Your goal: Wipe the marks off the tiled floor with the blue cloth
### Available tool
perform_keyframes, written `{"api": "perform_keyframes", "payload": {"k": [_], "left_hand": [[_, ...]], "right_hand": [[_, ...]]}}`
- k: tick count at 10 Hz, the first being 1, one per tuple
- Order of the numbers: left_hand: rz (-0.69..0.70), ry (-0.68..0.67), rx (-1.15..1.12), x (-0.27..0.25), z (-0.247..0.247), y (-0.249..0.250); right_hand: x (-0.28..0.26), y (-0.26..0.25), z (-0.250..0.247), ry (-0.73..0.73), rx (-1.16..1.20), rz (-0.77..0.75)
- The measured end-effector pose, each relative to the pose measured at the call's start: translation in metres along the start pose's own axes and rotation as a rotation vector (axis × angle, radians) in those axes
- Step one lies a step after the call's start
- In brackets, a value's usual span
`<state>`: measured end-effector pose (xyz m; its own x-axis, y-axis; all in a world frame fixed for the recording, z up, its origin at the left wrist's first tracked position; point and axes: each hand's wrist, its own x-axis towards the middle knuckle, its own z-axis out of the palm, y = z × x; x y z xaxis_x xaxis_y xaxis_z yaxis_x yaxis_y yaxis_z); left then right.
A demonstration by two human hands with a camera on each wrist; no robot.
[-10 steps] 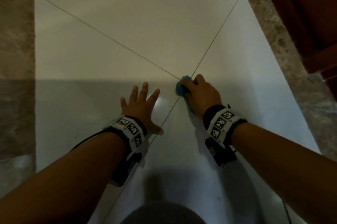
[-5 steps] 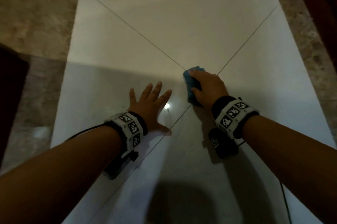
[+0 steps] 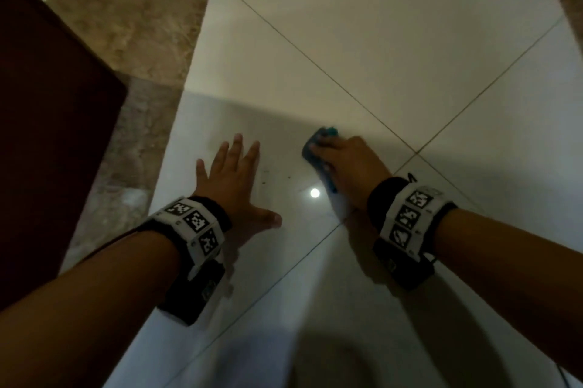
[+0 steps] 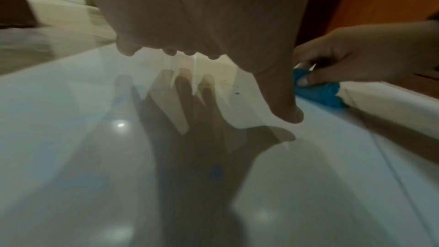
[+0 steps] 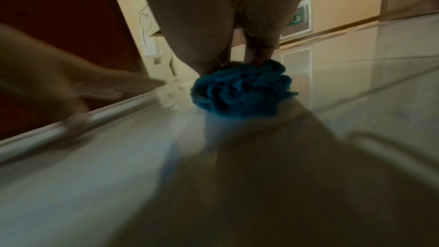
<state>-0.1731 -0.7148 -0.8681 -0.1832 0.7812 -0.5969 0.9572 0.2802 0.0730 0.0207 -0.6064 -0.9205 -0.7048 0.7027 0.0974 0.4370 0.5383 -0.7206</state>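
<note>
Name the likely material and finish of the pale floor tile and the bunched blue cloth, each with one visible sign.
Pale floor tile: probably glazed ceramic or porcelain, glossy; it mirrors a lamp and the left hand.
Bunched blue cloth: seemingly looped terry or microfibre, matte; nubbly, crumpled folds.

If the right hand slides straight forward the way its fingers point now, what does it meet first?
Probably nothing soon: ahead of the right hand and its blue cloth only bare tiled floor shows, up to the picture's edge.

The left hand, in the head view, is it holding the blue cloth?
No, the left hand lies flat with spread fingers on the tiled floor, while the right hand holds the blue cloth.
</note>
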Motion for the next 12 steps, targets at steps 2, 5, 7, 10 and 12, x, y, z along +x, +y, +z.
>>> {"api": "perform_keyframes", "payload": {"k": [2,5,7,10,12], "left_hand": [[-0.068,-0.013,-0.045,-0.004,0.013,-0.026],[-0.066,0.021,-0.09,0.0,0.018,-0.028],[-0.059,0.037,-0.129,-0.001,0.02,-0.028],[-0.123,0.086,-0.199,-0.016,0.03,-0.057],[-0.173,0.09,-0.252,-0.024,0.035,-0.093]], "right_hand": [[0.045,-0.018,-0.031,0.215,-0.193,0.428],[0.057,-0.037,0.006,-0.111,-0.507,0.016],[0.044,-0.063,0.025,-0.181,-0.394,0.114],[0.092,-0.062,0.026,-0.119,-0.262,0.296],[0.07,-0.117,0.076,-0.206,0.202,0.403]]}}
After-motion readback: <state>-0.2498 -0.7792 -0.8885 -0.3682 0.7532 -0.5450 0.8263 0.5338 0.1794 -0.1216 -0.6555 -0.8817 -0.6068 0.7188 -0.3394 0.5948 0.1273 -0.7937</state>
